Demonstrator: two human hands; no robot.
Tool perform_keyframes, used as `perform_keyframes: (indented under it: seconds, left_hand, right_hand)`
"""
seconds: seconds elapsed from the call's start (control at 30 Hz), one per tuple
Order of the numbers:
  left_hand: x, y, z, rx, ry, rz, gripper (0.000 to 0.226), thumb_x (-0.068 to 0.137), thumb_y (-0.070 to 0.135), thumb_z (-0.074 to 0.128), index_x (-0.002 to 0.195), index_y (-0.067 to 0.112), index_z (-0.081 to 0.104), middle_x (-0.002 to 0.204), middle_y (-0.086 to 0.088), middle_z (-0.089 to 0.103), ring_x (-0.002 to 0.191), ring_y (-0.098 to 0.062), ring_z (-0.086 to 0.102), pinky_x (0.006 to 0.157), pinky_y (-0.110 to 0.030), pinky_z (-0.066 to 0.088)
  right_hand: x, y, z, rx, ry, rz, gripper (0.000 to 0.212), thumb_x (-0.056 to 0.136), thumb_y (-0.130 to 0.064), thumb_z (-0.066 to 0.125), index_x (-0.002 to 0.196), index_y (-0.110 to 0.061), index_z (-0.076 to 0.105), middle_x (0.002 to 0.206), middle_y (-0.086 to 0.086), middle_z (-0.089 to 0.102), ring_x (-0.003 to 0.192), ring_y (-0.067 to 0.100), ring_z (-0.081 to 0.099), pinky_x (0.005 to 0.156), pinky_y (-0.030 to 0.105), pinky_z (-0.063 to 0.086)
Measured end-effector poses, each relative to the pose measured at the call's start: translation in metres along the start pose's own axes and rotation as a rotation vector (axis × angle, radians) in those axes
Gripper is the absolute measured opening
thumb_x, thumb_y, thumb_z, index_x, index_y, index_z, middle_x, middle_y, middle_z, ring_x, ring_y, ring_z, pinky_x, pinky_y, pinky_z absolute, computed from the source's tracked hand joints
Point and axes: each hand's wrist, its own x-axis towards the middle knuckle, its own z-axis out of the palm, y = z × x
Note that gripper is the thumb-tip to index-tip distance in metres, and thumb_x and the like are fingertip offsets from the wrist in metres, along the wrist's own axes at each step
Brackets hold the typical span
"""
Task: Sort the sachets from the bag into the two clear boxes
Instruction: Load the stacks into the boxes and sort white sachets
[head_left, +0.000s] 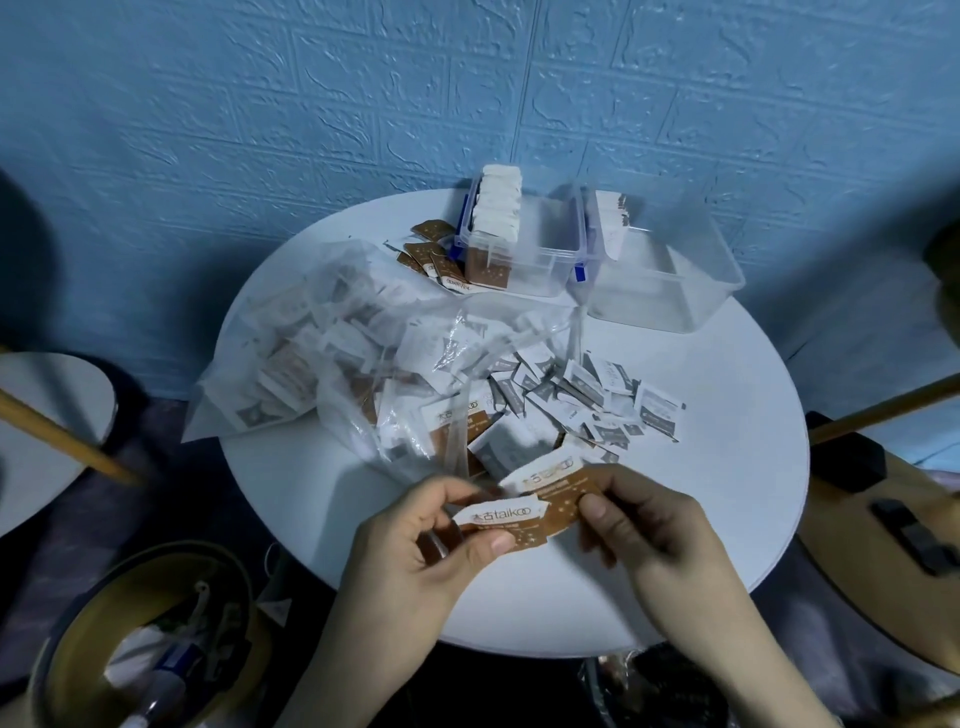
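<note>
Left hand (415, 540), lower centre of frame, pinched a brown-and-white sachet (501, 519) between thumb and curled fingers. Right hand (639, 525), just beside it, pinched the right edge of a second brown sachet (550, 486) that lay partly behind the first; the two overlapped. Both hands were held over the near edge of the round white counter (727, 493). Above them, at mid-frame, lay a clear plastic bag (322, 332) full of sachets, its mouth to the right, with a loose pile of white sachets (597, 405) spilled beside it. At upper centre stood two clear boxes: the left box (545, 244) held a row of upright sachets, the right box (691, 291) held a few against its left wall. Some brown sachets (426, 254) lay left of the left box.
</note>
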Motion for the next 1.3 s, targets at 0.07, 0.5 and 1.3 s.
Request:
perform_keyframes:
  seconds: [0.07,0.5,1.3]
  left_hand:
    - [0.0,0.002,0.004,-0.058,0.015,0.017,0.03,0.06,0.047,0.073,0.086,0.033,0.068,0.079,0.001,0.073,0.066,-0.011,0.062,0.064,-0.027,0.049]
    - [0.005,-0.009,-0.019,0.288,0.174,0.106,0.044,0.068,0.039,0.071,0.107,0.056,0.057,0.06,0.017,0.05,0.053,-0.004,0.047,0.054,-0.022,0.04]
    - [0.003,-0.009,-0.017,0.141,0.088,0.04,0.031,0.067,0.053,0.067,0.095,0.038,0.067,0.078,-0.008,0.07,0.073,-0.029,0.065,0.071,-0.051,0.053]
  right_hand:
    - [-0.001,-0.003,0.007,-0.003,-0.076,-0.03,0.029,0.085,-0.023,0.054,0.074,-0.047,0.067,0.06,-0.014,0.059,0.058,-0.002,0.049,0.059,0.011,0.037]
    - [0.036,0.023,0.013,-0.674,-0.133,-0.449,0.022,0.097,-0.025,0.051,0.115,-0.026,0.065,0.128,-0.015,0.058,0.106,0.016,0.054,0.094,0.027,0.041]
    - [0.056,-0.013,0.002,-0.245,0.058,0.032,0.019,0.085,-0.023,0.071,0.073,-0.02,0.056,0.063,-0.001,0.063,0.057,0.012,0.052,0.059,0.034,0.042]
